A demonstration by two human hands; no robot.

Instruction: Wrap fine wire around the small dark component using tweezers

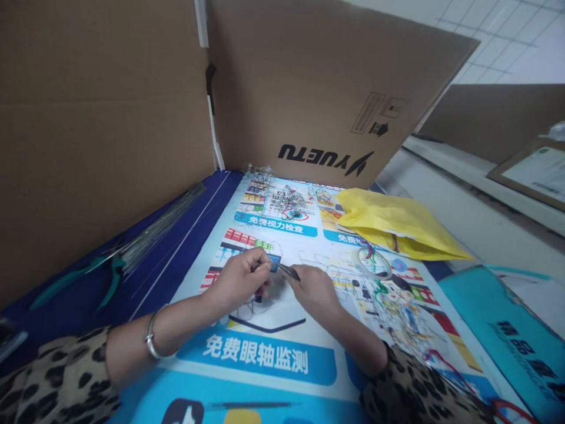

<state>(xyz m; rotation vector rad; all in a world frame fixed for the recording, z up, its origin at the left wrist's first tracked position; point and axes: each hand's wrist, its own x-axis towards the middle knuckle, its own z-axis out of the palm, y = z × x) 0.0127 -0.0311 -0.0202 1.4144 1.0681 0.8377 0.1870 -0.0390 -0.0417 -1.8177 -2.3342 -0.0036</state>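
Above the printed poster, both hands meet near the middle of the head view. My left hand is closed in a pinch, and what its fingertips hold is too small to make out. My right hand is wrapped round a slim dark-tipped tool, probably tweezers or pliers, whose tip points at the left fingertips. Thin bent wires lie on the poster beyond and to the right of the hands. A clear ring-shaped roll rests among them.
Green-handled pliers and a bundle of straight wires lie at the left. Cardboard panels stand behind. At the right are a yellow pouch, a teal bag and red wire.
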